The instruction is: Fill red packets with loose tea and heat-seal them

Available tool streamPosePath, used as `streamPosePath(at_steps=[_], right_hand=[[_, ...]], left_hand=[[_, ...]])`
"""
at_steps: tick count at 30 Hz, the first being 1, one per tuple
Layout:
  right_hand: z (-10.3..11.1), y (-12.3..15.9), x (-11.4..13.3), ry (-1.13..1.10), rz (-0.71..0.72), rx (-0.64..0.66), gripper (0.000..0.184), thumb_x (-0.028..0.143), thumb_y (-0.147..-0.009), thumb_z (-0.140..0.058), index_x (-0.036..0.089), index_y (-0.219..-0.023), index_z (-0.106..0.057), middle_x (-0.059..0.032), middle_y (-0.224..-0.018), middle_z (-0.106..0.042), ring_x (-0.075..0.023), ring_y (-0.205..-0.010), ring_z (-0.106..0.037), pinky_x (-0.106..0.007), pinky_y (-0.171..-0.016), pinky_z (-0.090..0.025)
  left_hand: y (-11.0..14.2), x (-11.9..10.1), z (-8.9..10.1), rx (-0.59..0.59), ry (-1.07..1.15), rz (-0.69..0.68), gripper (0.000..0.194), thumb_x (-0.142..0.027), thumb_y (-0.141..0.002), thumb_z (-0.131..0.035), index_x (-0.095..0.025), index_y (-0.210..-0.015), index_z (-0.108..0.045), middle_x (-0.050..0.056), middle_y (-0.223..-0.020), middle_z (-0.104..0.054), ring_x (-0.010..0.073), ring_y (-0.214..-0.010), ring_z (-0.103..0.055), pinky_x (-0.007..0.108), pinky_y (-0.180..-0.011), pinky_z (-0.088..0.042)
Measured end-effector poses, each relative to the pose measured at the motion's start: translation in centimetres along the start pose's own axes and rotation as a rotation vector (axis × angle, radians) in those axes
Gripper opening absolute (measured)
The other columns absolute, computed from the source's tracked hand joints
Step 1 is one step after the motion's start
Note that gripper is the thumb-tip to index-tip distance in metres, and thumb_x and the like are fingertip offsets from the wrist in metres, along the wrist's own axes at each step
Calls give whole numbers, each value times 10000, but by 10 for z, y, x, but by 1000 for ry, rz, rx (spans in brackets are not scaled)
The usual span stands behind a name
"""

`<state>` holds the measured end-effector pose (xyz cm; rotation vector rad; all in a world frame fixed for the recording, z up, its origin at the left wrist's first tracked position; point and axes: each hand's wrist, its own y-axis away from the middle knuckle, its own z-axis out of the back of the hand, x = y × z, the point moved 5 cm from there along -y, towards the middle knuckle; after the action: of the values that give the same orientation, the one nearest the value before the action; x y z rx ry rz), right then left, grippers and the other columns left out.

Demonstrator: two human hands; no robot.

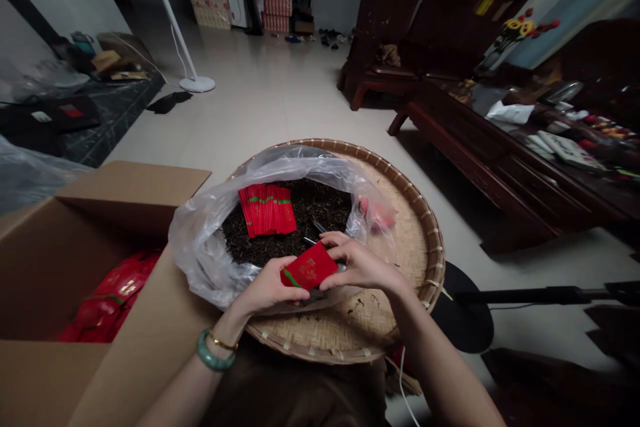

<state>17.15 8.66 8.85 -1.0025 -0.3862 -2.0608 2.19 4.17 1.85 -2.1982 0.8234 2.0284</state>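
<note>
A small red packet [311,265] with a green band and gold print is held over the near edge of a clear plastic bag [197,250]. My left hand [270,288] pinches its left end between thumb and fingers. My right hand [357,261] grips its right end. Dark loose tea leaves [327,207] fill the bag, and a row of overlapping red packets [269,211] lies on them. Close to my right fingertips a thin shiny utensil [310,241] shows in the tea; its kind is unclear. Beneath the bag is a round woven bamboo tray [434,240].
An open cardboard box [135,183] at the left contains shiny red packets [113,297]. On the tray's right side, something pinkish-red [377,213] shows through plastic. A black stand base [463,310] is beside the tray. Farther off are a wooden table [480,153] and a white lamp stand [197,84].
</note>
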Motion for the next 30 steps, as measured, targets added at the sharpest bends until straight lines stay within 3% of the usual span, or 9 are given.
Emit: streamPosePath(at_steps=[7, 11, 14, 16, 19, 22, 26, 30], right_hand=[[-9, -3, -1, -93, 35, 54, 188, 358, -702, -753, 177, -702, -703, -75, -933, -651, -248, -1204, -464, -397, -1000, -399], [-1, 1, -1, -149, 20, -136, 214, 379, -736, -729, 183, -778, -654, -76, -1056, -611, -222, -1085, -539, -385, -944, -434], [2, 9, -4, -221, -67, -331, 354, 382, -740, -723, 192, -1002, -577, -62, -1014, -594, -176, -912, -582, -309, -777, -497], [-2, 13, -3, -196, -86, -371, 415, 368, -735, -728, 198, -1070, -550, -55, -978, -590, -171, -870, -576, -284, -710, -495], [-5, 17, 6, -119, -14, -371, 303, 320, -770, -699, 203, -1028, -589, -66, -968, -580, -176, -870, -564, -273, -666, -484], [1, 21, 19, -52, 57, -423, 271, 276, -806, -660, 217, -1061, -588, -80, -1017, -567, -190, -940, -552, -308, -734, -494], [0, 19, 33, 134, 115, -333, 255, 316, -806, -666, 221, -1039, -622, -96, -1100, -555, -231, -1063, -499, -433, -923, -445], [-7, 13, 33, 209, 92, -227, 180, 369, -805, -664, 209, -885, -672, -92, -1081, -581, -249, -1102, -476, -440, -934, -448]], left_hand=[[0, 0, -11, 101, 106, 33, 491, -346, -515, -857, -105, -829, -567, -13, -608, -573, 98, -461, -493, 190, -450, -398], [0, 0, -7, 36, 76, 28, 529, -362, -498, -857, -100, -875, -593, -11, -629, -573, 99, -487, -480, 204, -480, -410], [-2, -2, -2, -55, 29, -43, 519, -363, -502, -840, -96, -889, -622, 10, -688, -596, 117, -564, -496, 214, -540, -419], [-3, -3, -1, -108, 4, -96, 477, -343, -510, -819, -96, -875, -637, 22, -729, -609, 136, -628, -512, 225, -600, -428], [-5, -3, -2, -164, -56, -124, 385, -302, -519, -783, -98, -815, -644, 16, -725, -600, 140, -651, -499, 225, -631, -414], [-6, -1, -2, -190, -93, -132, 368, -313, -525, -780, -97, -785, -635, 9, -695, -579, 131, -634, -471, 217, -612, -393], [-6, 1, -2, -206, -126, -169, 377, -348, -556, -772, -96, -795, -624, 1, -691, -559, 123, -632, -444, 205, -585, -356], [-5, 1, -5, -208, -258, -190, 239, -292, -616, -726, -107, -712, -609, -17, -654, -537, 113, -622, -428, 198, -560, -315]])
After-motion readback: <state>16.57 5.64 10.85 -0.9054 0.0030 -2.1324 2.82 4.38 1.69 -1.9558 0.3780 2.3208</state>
